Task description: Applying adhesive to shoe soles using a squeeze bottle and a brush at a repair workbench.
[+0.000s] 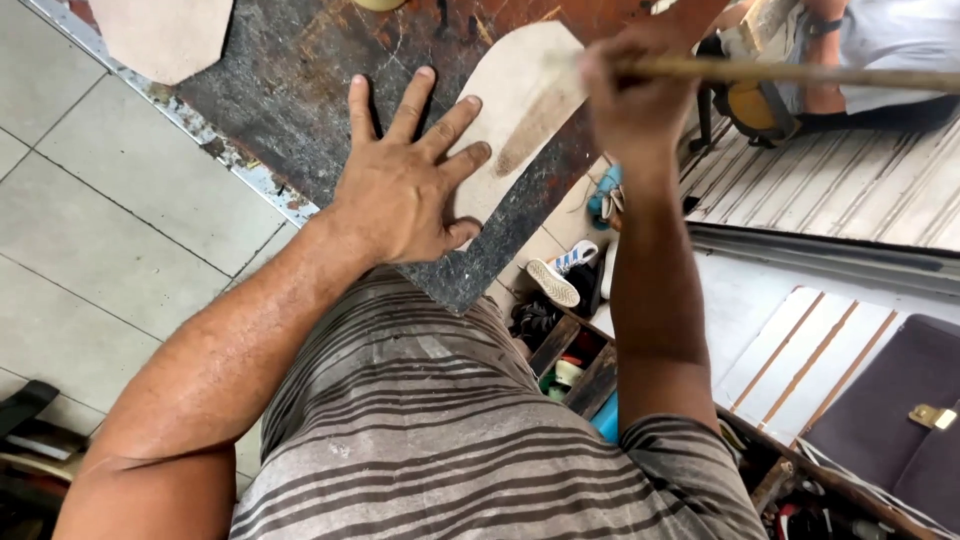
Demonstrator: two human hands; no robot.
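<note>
A pale, sole-shaped piece of leather [520, 95] lies on a dark, worn work board [290, 90]. My left hand [405, 185] rests flat with fingers spread, its fingertips pressing the near edge of the sole piece. Above the far part of the piece, my right hand [630, 100] is closed around a long thin wooden stick [800, 75] that runs off to the right. A darker smear marks the middle of the sole piece.
Another pale cut piece [165, 35] lies at the board's top left. Grey tiled floor [90, 230] is on the left. Shoes [560, 275] and clutter sit below the board. A dark bag with a brass clasp [900, 420] is at right. A seated person [860, 50] is at top right.
</note>
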